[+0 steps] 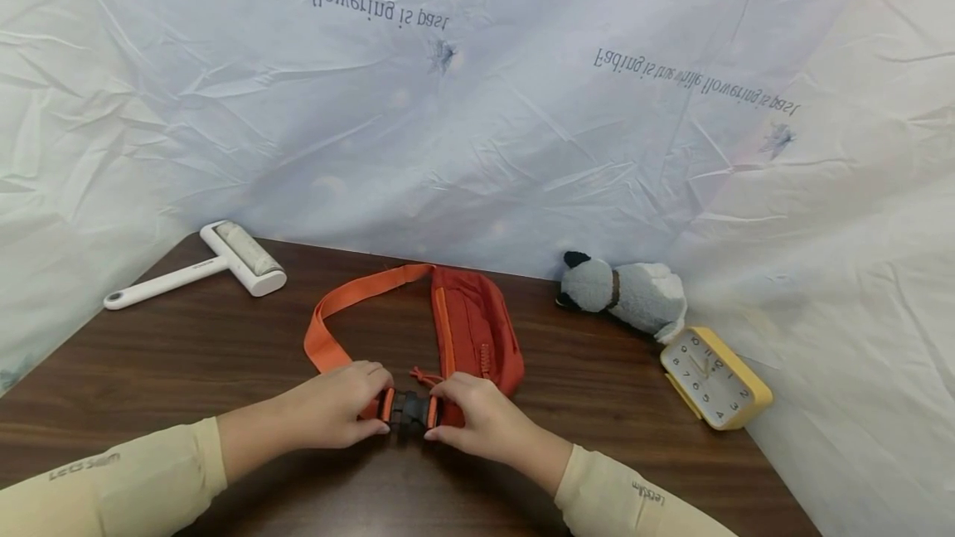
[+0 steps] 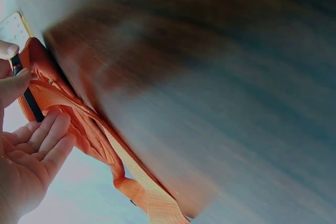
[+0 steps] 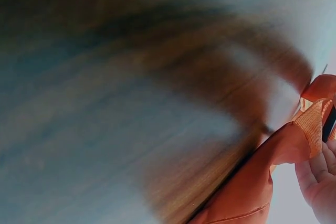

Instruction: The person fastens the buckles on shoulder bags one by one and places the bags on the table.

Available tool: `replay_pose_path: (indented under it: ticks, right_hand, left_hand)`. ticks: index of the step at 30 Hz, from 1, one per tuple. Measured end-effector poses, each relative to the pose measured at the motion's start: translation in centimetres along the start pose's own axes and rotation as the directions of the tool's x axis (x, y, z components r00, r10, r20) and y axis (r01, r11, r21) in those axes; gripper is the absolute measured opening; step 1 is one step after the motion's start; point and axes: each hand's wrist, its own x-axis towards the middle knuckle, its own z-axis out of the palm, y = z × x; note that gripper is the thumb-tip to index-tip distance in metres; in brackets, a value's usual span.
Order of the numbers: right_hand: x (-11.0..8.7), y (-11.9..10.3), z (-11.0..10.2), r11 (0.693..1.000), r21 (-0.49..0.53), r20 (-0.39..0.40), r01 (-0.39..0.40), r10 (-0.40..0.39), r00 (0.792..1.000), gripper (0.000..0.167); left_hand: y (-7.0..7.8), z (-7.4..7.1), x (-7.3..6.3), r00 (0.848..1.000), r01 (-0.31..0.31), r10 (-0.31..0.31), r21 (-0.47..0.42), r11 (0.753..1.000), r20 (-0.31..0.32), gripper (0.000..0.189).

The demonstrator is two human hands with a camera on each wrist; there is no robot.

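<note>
Lint roller (image 1: 237, 261), white, long-handled, lying at the far left of the dark wood-grain surface (image 1: 597, 371); handle toward the left edge, roller head toward the back. Left hand (image 1: 336, 408), pale yellow sleeve (image 1: 119, 471) at the forearm; fingers and thumb pinching the left end of the buckle. Strap (image 1: 321, 344), orange webbing, curving in a loop behind the left hand and back to the bag. Buckle (image 1: 409, 409), black plastic, side-release type, between the two hands near the front; its halves meet, though whether fully latched cannot be told. Right hand (image 1: 481, 419), matching sleeve; fingers and thumb pinching the buckle's right end. Waist bag (image 1: 477, 321), red with orange zip trim, resting on the surface just behind the right hand. Plush animal (image 1: 637, 297), grey, black-eared, brown collar, lying on its side near the back right. Alarm clock (image 1: 712, 379), yellow case, white numbered dial, just beside the plush animal, tilted, at the right edge.
</note>
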Motion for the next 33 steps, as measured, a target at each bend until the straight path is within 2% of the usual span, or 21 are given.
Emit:
replay_pose_path:
  ticks: [12,21,33]
  right_hand:
    - [0.09,-0.02,-0.07,1.0,0.003,0.005,0.009,-0.009,1.0,0.038]
    - [0.06,0.06,0.13,1.0,0.009,0.007,0.006,-0.006,1.0,0.039]
    - [0.12,0.15,0.27,1.0,0.013,-0.015,0.025,-0.025,1.0,0.038]
  left_hand:
    - [0.12,-0.08,0.02,0.999,-0.028,0.029,0.008,1.0,-0.017,0.038]
    - [0.19,-0.22,0.03,1.0,-0.011,0.011,-0.01,1.0,0.002,0.038]
    - [0.13,-0.06,0.05,0.999,-0.039,0.038,-0.026,0.999,-0.033,0.037]
